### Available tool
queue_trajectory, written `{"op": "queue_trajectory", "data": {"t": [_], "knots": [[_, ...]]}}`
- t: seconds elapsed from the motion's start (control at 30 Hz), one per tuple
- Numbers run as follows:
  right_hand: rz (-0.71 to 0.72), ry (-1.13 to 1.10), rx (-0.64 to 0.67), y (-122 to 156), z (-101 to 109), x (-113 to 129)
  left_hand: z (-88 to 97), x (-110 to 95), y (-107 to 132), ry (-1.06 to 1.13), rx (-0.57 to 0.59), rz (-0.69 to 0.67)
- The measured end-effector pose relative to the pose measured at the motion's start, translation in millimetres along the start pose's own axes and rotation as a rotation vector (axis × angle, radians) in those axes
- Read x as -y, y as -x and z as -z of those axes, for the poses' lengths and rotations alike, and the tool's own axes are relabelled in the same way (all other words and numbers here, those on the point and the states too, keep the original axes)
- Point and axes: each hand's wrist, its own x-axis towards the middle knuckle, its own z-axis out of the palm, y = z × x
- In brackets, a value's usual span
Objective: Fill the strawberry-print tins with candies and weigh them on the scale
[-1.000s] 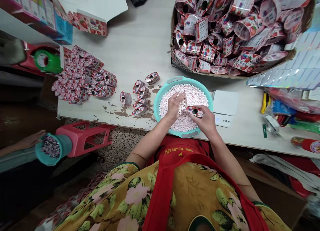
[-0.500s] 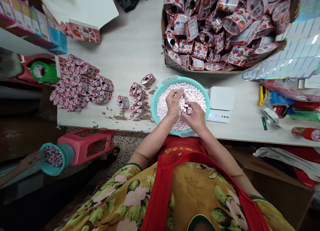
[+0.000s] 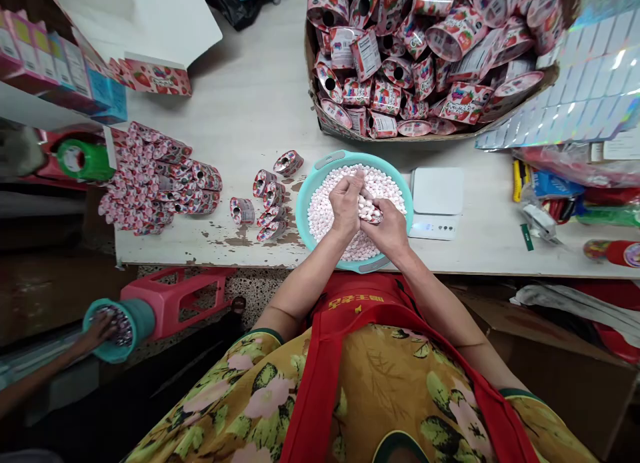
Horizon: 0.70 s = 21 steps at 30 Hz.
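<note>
A teal bowl (image 3: 306,203) full of small white and pink candies stands at the table's near edge. Both hands meet above it. My left hand (image 3: 345,204) is cupped, its fingers pressed together over a heap of candies (image 3: 371,213). My right hand (image 3: 389,231) is closed round a small strawberry-print container (image 3: 376,218), which the candies and fingers mostly hide.
A cardboard box (image 3: 320,113) heaped with strawberry-print containers stands behind the bowl. A white scale (image 3: 436,195) is to its right. A few containers (image 3: 269,196) and a larger pile (image 3: 160,183) lie to the left. Below are a pink stool (image 3: 175,295) and another person's hand (image 3: 97,329) in a second teal bowl.
My hands have drawn together over the bowl and the container is now covered with candies. At lower left the other person's hand has reached into the second bowl.
</note>
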Motion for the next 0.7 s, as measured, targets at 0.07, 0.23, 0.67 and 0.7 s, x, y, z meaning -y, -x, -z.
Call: {"op": "queue_trajectory", "data": {"t": [0.07, 0.23, 0.67, 0.7], "knots": [[0.001, -0.014, -0.007, 1.0, 2.0, -0.8, -2.5, -1.8, 0.6, 0.001, 0.008, -0.014], [0.02, -0.085, -0.028, 2.7, 11.3, -1.2, -10.2, -5.6, 2.0, -0.012, -0.001, -0.001], [0.02, -0.197, -0.062, -0.8, 17.1, -11.0, -26.7, -5.2, 3.9, -0.001, 0.146, 0.064], [0.036, -0.219, -0.062, -1.5, 17.4, -11.6, -27.5, -6.2, 3.4, 0.015, 0.132, 0.065]]}}
